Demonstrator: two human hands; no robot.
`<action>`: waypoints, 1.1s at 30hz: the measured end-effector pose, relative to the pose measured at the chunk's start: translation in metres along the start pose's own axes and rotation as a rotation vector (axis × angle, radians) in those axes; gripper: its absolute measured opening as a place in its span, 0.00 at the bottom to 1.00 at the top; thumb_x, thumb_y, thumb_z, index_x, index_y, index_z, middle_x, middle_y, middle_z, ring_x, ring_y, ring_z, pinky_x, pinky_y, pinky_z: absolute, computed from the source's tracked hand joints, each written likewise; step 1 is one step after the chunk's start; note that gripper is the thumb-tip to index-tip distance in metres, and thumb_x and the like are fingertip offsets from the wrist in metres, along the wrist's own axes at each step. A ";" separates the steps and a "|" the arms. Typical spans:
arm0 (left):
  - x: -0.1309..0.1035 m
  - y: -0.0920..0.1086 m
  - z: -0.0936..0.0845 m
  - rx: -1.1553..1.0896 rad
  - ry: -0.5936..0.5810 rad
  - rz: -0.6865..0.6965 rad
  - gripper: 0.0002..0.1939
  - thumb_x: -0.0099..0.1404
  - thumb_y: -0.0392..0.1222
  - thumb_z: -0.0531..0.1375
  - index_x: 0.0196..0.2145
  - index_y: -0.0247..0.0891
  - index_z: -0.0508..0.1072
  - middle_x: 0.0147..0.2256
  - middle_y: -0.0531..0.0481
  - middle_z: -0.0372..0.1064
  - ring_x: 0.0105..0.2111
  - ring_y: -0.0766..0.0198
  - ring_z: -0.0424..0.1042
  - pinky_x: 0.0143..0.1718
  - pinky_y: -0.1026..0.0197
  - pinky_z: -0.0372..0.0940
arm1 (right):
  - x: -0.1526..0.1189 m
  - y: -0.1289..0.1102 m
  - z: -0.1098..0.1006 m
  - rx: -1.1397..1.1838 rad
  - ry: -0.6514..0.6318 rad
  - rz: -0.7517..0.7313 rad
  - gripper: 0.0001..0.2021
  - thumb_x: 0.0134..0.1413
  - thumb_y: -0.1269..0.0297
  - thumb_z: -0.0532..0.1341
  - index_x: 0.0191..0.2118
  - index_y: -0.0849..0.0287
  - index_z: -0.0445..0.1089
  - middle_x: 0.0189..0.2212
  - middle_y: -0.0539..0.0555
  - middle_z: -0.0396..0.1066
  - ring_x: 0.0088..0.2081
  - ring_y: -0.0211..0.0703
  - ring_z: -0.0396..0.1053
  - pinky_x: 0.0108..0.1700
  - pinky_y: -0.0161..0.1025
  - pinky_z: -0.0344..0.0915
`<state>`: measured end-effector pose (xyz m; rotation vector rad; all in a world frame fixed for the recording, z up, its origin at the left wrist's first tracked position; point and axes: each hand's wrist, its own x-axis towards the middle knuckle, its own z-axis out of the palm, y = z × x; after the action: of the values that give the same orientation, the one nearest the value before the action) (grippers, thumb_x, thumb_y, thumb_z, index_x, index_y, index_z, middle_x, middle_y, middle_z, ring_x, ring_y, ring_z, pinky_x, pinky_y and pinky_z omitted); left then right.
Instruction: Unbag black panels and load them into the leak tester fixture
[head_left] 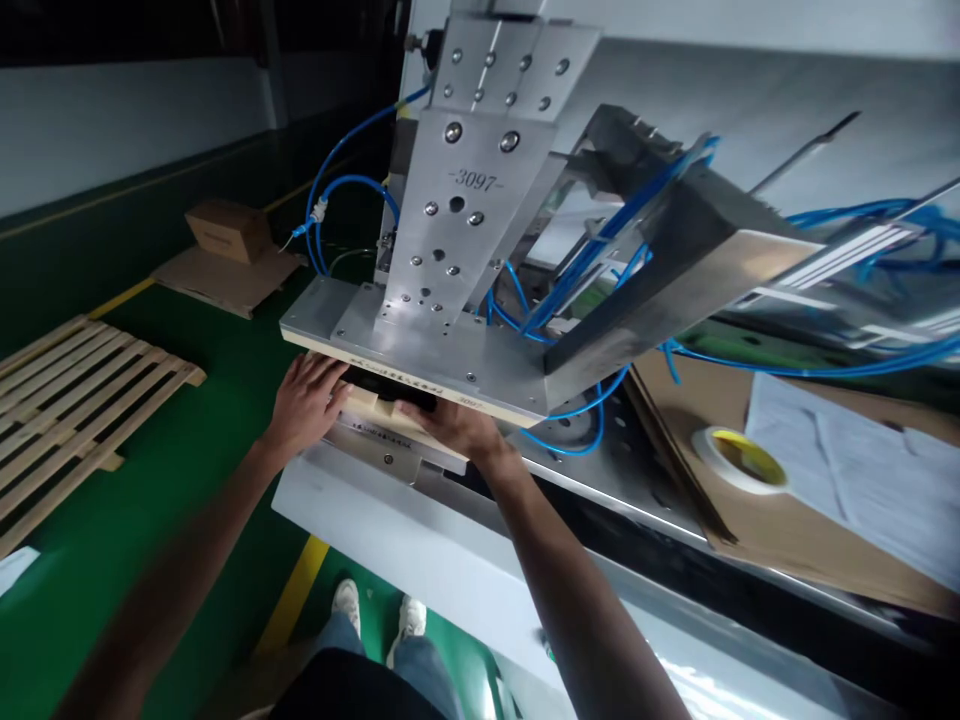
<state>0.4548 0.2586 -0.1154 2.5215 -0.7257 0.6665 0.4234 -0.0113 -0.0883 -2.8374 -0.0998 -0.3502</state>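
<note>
A flat black part (390, 386) lies in the narrow gap between a machine's raised metal plate (450, 350) and the cream-coloured fixture (375, 408) under it. At the part's left end is my left hand (306, 402), its fingers bent over the fixture's edge and closed on the part. My right hand (461, 428) reaches in from the front and grips the right end, thumb side towards the middle. The upper plate's cream underside hangs just above both hands and hides some fingertips. Most of the part's far side is also hidden.
Blue air hoses (577, 450) loop beside the fixture, and a slanted metal bracket (675, 290) rises at right. A tape roll (739, 460) and paper sheets (862, 470) lie on cardboard. A wooden pallet (82, 410) and a cardboard box (229, 230) are on the green floor.
</note>
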 end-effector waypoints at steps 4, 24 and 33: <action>-0.004 -0.004 0.002 0.016 0.027 -0.008 0.23 0.79 0.51 0.52 0.60 0.38 0.76 0.61 0.38 0.74 0.64 0.44 0.69 0.72 0.37 0.53 | -0.039 -0.003 0.000 -0.087 0.059 -0.088 0.30 0.69 0.40 0.57 0.62 0.59 0.72 0.52 0.66 0.77 0.56 0.60 0.73 0.59 0.52 0.71; -0.014 -0.008 -0.004 0.082 -0.037 0.099 0.27 0.78 0.53 0.52 0.65 0.36 0.70 0.65 0.36 0.69 0.66 0.44 0.67 0.75 0.38 0.48 | -0.076 -0.019 0.021 -0.193 0.232 -0.068 0.31 0.71 0.49 0.58 0.71 0.60 0.61 0.63 0.67 0.69 0.65 0.59 0.62 0.71 0.57 0.53; 0.012 -0.001 -0.018 0.170 -0.179 0.208 0.30 0.78 0.57 0.51 0.64 0.32 0.71 0.62 0.33 0.70 0.63 0.42 0.68 0.69 0.40 0.58 | -0.058 -0.030 0.015 -0.189 0.134 -0.084 0.34 0.66 0.47 0.63 0.70 0.59 0.61 0.66 0.68 0.64 0.65 0.63 0.59 0.69 0.60 0.54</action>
<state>0.4587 0.2641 -0.0947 2.7104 -1.0467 0.5980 0.3676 0.0196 -0.1081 -2.9912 -0.1665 -0.5960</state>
